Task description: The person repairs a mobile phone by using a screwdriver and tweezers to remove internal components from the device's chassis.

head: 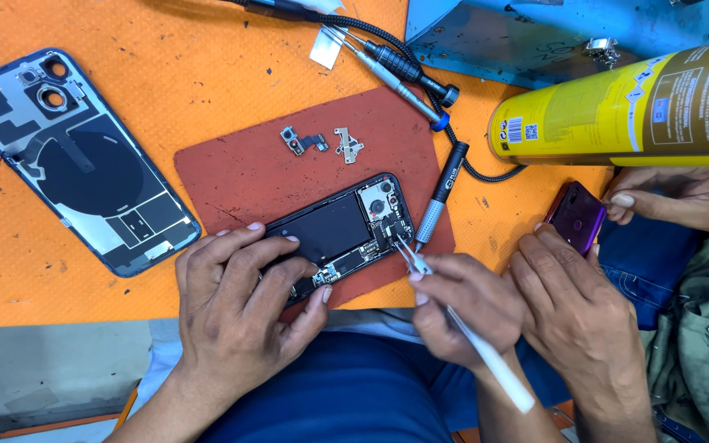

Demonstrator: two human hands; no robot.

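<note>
Left hand: the person's left hand (235, 308) lay nearest the camera, fingers spread over the lower end of the opened phone (338, 234) and pressing it flat, gripping nothing else.
Right hand: the right hand (465, 308) was pinched narrowly around the white tweezers (453, 316), their metal tips touching the phone's board just below the camera module.
Opened phone: it lay tilted on the red mat (248, 176), its back off, a dark battery in the middle and the camera module at the upper right end.
Red mat: it rested on the orange work surface (207, 74), with two small loose parts (322, 143) near its upper edge, well apart from the phone.
Back cover: a blue back cover (75, 160) lay inner side up on the orange surface, left of the mat.
Screwdrivers: one dark-handled screwdriver (441, 193) lay across the mat's right edge, just beside the phone; two more (391, 66) lay above the mat by a black cable.
Co-worker's hands: one hand (576, 316) touched a purple phone (576, 217) beside the right hand; another hand (683, 197) rested at its far side.
Spray can: a yellow spray can (617, 111) lay on its side above those hands.
</note>
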